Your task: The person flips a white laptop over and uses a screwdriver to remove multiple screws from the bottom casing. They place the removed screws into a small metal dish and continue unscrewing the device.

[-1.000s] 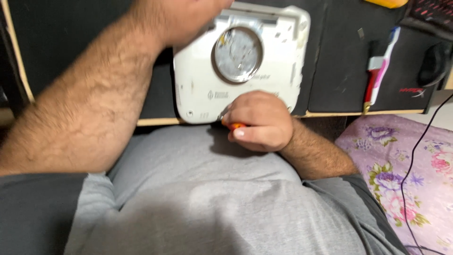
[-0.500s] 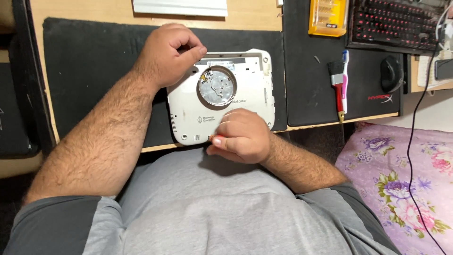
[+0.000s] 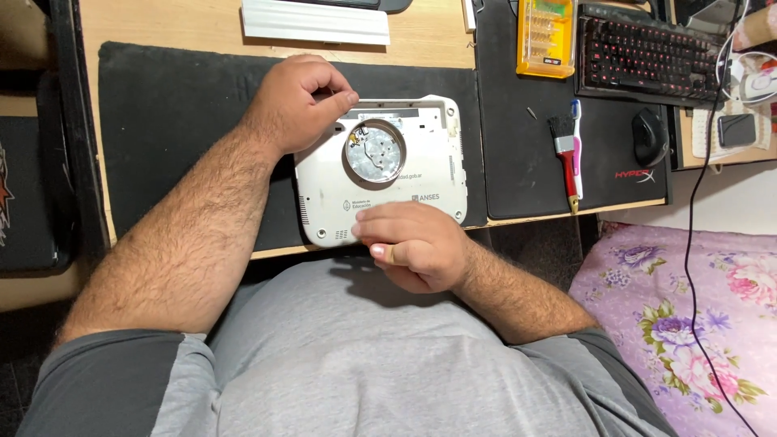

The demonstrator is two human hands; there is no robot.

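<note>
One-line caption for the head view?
Left hand and right hand steady an opened white device on a black mat.

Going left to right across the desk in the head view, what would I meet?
Black mat → left hand → white device → brush → mouse → phone.

Person's body, head view: grey T-shirt with darker grey short sleeves. Forearms bare and hairy. Left hand (image 3: 301, 103) and right hand (image 3: 414, 245) bare: no gloves, rings or watch visible. Fingernails short.
</note>
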